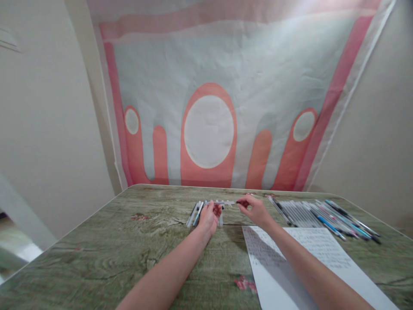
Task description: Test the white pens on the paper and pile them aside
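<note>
The left hand (210,216), fingers curled, pinches one clear pen (226,203). The right hand (254,210) pinches one black piece (238,202). One written sheet (303,254) lies near right.

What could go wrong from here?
Small dark piece is only in the right hand's fingertips; it could drop.
Left hand is right by the loose pens, so it might knock them out of line.
Right forearm crosses the written sheet; if it touches down, it could shift the paper.
</note>
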The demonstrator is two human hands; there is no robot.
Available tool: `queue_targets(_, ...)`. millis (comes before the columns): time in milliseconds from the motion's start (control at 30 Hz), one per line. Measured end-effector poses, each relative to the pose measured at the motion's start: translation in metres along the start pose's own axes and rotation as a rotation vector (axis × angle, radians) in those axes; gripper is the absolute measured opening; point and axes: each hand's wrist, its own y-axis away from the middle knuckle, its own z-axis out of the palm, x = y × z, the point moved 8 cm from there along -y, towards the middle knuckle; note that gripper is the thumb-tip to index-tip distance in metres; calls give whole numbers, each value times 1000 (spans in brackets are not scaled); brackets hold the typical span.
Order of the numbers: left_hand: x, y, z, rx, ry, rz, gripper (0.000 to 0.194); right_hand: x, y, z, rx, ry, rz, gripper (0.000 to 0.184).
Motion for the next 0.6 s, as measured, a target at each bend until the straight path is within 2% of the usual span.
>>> queue_targets(367, 0, 2, 3, -13, -27, 9, 8, -19, -4, -3, -15, 53, -87, 11)
queue_targets(600, 2, 3, 6, -30, -65, 23, 10, -22, -4, -5, -27, 70, -78, 11)
